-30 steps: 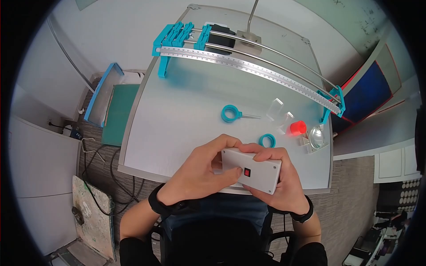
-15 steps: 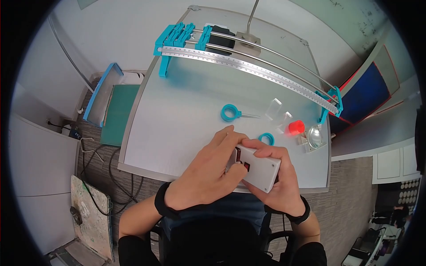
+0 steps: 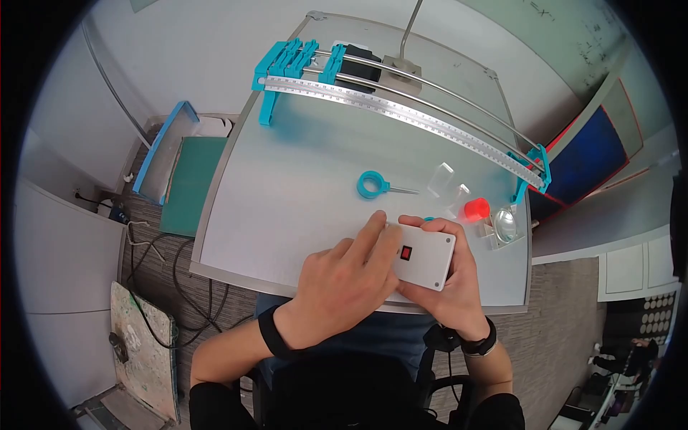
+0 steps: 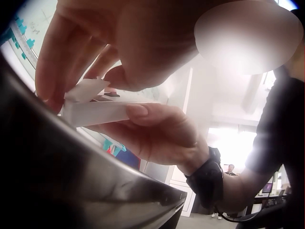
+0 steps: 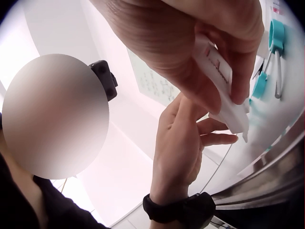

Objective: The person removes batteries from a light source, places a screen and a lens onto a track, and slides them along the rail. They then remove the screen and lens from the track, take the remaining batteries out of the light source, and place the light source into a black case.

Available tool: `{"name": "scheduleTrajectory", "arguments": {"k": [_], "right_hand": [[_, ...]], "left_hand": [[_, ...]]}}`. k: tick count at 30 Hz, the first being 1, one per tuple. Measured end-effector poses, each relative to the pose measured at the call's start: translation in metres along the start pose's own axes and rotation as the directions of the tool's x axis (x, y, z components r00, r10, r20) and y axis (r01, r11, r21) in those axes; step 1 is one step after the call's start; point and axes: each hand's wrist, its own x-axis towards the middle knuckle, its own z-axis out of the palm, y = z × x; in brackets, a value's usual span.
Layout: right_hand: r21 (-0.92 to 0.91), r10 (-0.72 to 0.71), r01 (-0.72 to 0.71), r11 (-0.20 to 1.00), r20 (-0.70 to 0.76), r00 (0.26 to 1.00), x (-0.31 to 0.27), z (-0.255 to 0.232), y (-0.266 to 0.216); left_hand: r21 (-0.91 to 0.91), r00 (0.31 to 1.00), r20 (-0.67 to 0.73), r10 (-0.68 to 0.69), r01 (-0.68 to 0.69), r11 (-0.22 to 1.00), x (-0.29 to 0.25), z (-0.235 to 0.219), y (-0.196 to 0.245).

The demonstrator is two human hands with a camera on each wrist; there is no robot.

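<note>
My right hand [image 3: 459, 294] grips a white plastic box [image 3: 424, 266] by its right end, low over the table's front edge. A small red rocker switch [image 3: 406, 252] faces up on it. My left hand [image 3: 340, 283] reaches across the box's left end and hides that end in the head view. In the left wrist view, a white flap [image 4: 86, 89] stands tilted up at the end of the box, between my left thumb and fingers, the thumb tip at its edge. The right wrist view shows the box edge-on, the left fingertips at its far end.
A blue ring on a metal rod [image 3: 370, 185], clear plastic pieces [image 3: 441, 179], a red cylinder [image 3: 476, 209] and a round lens [image 3: 505, 224] lie beyond the hands. Another blue ring [image 3: 428, 219] is mostly hidden. A ruler rail [image 3: 401, 111] with blue holders spans the table's back.
My left hand has moved from its thumb beside the switch to the box's left end, fingers now over it. Half a second ago a dark opening showed there. The box has turned slightly.
</note>
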Motion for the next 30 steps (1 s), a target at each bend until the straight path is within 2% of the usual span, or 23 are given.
{"name": "scheduleTrajectory", "arguments": {"k": [4, 7, 10, 12, 13, 15, 21, 25, 27, 28, 30], "right_hand": [[0.084, 0.048, -0.049, 0.995, 0.015, 0.999, 0.000, -0.005, 0.005], [0.078, 0.044, -0.046, 0.996, 0.024, 0.999, 0.000, -0.006, 0.005], [0.106, 0.044, -0.046, 0.993, 0.020, 0.999, 0.000, -0.009, 0.007], [0.123, 0.035, -0.037, 0.992, 0.024, 0.999, 0.000, -0.011, 0.008], [0.141, 0.028, -0.032, 0.989, 0.033, 0.999, 0.000, -0.011, 0.008], [0.155, 0.038, -0.043, 0.987, 0.034, 0.999, 0.000, -0.012, 0.008], [0.192, 0.068, -0.080, 0.978, 0.068, 0.995, -0.002, -0.014, 0.010], [0.226, 0.109, -0.124, 0.966, 0.079, 0.991, -0.003, -0.016, 0.007], [0.225, 0.113, -0.129, 0.966, 0.085, 0.990, -0.003, -0.017, 0.007], [0.227, 0.118, -0.136, 0.964, 0.092, 0.989, -0.004, -0.017, 0.007], [0.238, 0.125, -0.144, 0.961, 0.094, 0.988, -0.005, -0.017, 0.008]], "left_hand": [[-0.042, 0.999, 0.031, 0.036, -0.035, 0.999, 0.000, -0.001, -0.010], [-0.150, 0.998, -0.013, 0.054, -0.055, 0.987, -0.002, -0.006, -0.020], [-0.076, 1.000, -0.009, -0.003, 0.002, 0.997, 0.005, -0.024, -0.025], [0.122, 0.995, 0.032, -0.096, 0.091, 0.988, 0.006, -0.033, -0.033], [0.122, 0.995, 0.031, -0.093, 0.088, 0.989, 0.005, -0.034, -0.037], [0.292, 0.983, 0.065, -0.170, 0.144, 0.945, 0.002, -0.036, -0.044], [0.419, 0.991, 0.103, -0.080, 0.030, 0.907, -0.003, -0.032, -0.047], [0.412, 0.994, 0.087, -0.068, 0.026, 0.911, -0.003, -0.029, -0.041], [0.285, 1.000, 0.017, -0.012, 0.006, 0.959, 0.001, -0.031, -0.028], [0.283, 1.000, 0.019, -0.015, 0.009, 0.959, 0.001, -0.030, -0.023], [0.055, 0.998, 0.009, 0.061, -0.061, 0.997, 0.000, -0.027, -0.014]]}}
